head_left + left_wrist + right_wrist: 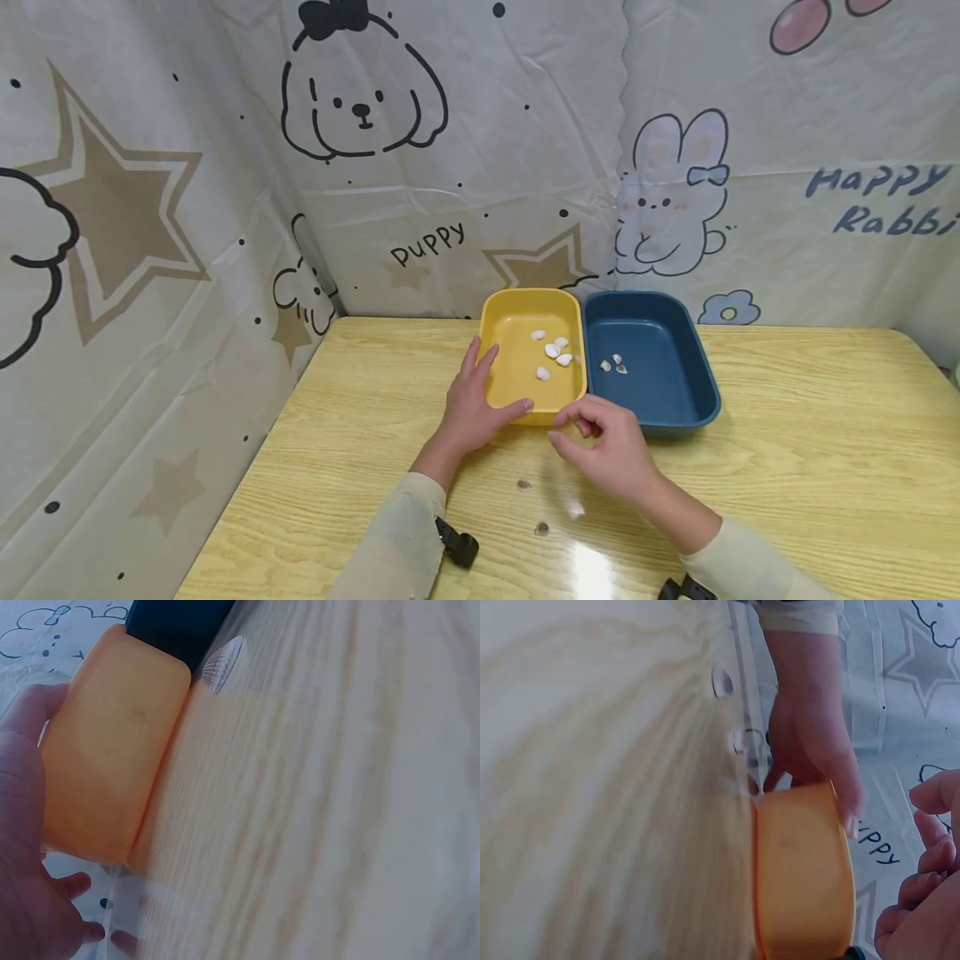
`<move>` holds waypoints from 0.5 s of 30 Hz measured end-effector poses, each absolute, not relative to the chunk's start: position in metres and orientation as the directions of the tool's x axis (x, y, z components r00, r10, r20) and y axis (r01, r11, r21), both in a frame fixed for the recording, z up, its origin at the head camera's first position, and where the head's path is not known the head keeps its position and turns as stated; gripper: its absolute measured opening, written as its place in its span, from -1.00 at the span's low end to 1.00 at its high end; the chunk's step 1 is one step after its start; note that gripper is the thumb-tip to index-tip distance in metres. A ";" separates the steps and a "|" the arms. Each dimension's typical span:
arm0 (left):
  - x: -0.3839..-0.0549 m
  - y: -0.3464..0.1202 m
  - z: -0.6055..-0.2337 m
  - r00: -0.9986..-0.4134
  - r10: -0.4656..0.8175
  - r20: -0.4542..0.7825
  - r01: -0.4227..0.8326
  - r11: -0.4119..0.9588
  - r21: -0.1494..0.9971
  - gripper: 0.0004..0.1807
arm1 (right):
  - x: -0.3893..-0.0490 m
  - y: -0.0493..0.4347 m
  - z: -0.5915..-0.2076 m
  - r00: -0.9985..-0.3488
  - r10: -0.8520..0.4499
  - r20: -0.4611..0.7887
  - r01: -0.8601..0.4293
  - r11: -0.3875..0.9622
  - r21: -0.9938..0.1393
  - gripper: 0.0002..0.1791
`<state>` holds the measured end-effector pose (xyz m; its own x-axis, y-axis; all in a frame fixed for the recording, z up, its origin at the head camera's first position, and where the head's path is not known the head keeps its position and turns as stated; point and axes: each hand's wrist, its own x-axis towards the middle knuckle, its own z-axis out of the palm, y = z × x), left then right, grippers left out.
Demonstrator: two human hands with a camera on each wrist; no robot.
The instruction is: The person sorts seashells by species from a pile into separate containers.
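My left hand (474, 407) is at the near left corner of a yellow tray (517, 400), its thumb on the front rim and its fingers spread along the left side. Several white shells (552, 350) lie inside this tray. Close to its front right corner, my right hand (611, 446) hovers with loosely bent fingers; a small gap separates thumb and index fingertip, and no object shows between them. On the table nearer to me lie two small brownish shells (542, 528). A ribbed shell (223, 664) shows on the wood in the left wrist view.
A dark blue tray (708, 392) stands against the yellow tray's right side, with three small shells (617, 359) in it. Behind both trays hangs a printed cloth (525, 167), which also runs along the left edge of the wooden table (810, 433).
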<state>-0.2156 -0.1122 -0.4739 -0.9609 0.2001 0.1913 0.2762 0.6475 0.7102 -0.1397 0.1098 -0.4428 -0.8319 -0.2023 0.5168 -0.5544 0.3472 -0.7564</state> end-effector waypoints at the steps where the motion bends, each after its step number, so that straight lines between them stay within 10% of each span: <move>1: -0.216 -0.112 -0.474 -0.960 0.201 0.195 0.280 0.647 0.709 0.12 | -0.139 0.109 -0.444 -0.835 -0.213 0.508 -0.551 0.345 -0.760 -0.79; 15: -0.216 -0.112 -0.475 -0.958 0.204 0.201 0.286 0.648 0.706 0.11 | -0.135 0.097 -0.461 -0.878 -0.320 0.357 -0.459 0.348 -0.817 -0.84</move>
